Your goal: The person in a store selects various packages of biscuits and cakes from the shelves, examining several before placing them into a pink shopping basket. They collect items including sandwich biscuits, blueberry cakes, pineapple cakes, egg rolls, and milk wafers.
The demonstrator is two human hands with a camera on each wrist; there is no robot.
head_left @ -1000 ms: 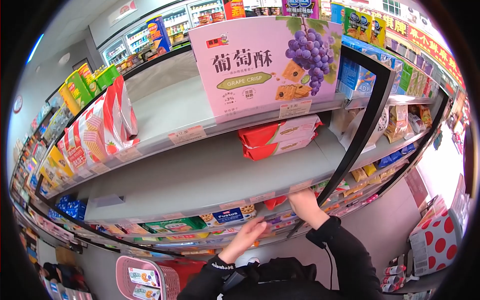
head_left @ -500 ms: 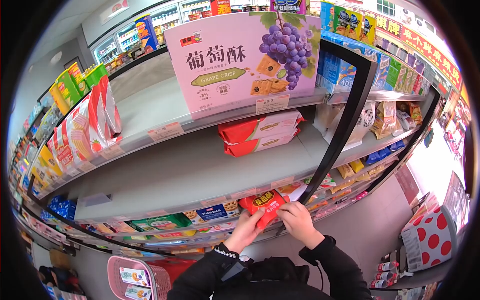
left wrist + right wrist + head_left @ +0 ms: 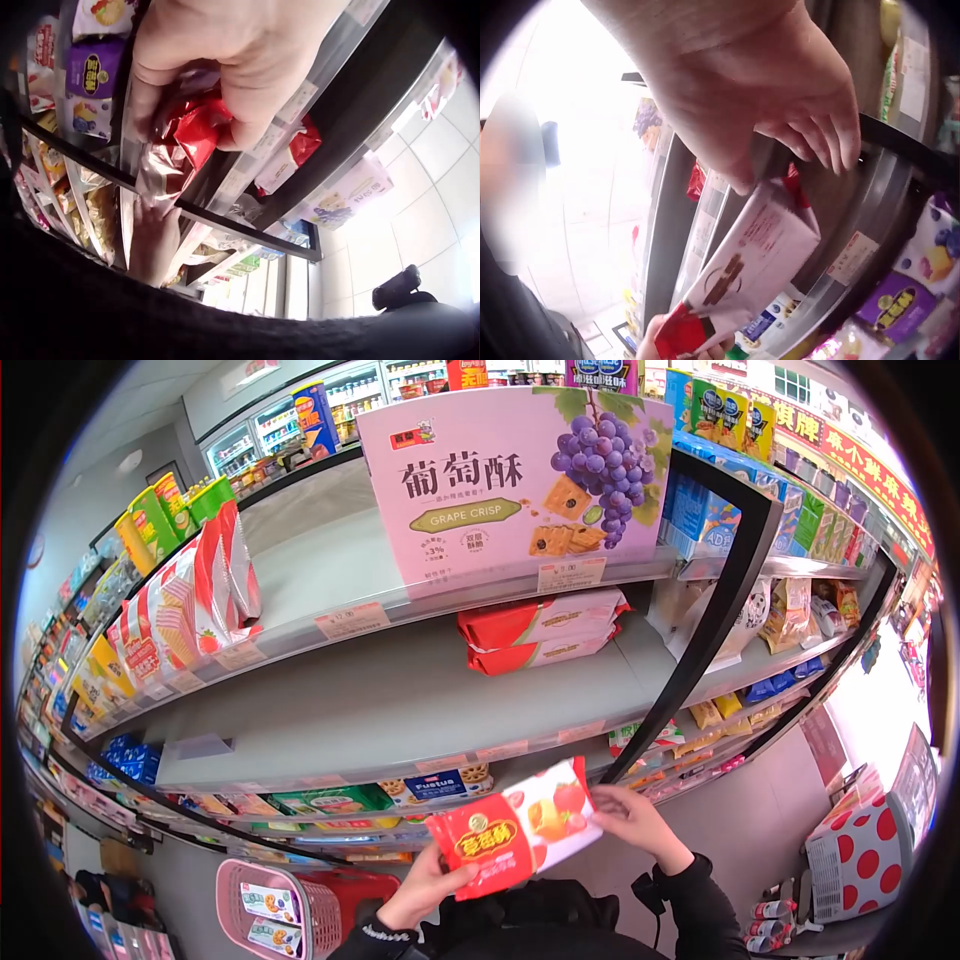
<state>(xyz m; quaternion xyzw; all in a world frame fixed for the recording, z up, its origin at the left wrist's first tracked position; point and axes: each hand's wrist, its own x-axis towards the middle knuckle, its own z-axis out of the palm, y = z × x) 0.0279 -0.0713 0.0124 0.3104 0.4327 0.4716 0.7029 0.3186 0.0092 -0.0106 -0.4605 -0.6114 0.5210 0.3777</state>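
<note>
Red packet drawn closer, left hand gripping one end, right hand loosely open.

Left hand: gripping, thumb opposed to curled fingers. Left forearm: dark-sleeved, below the grip, angled up toward it. Right hand: to the right of the grip, thumb extended, fingers loosely bent and slightly spread. Right forearm: dark-sleeved, angled up and inward toward the right wrist.
</note>
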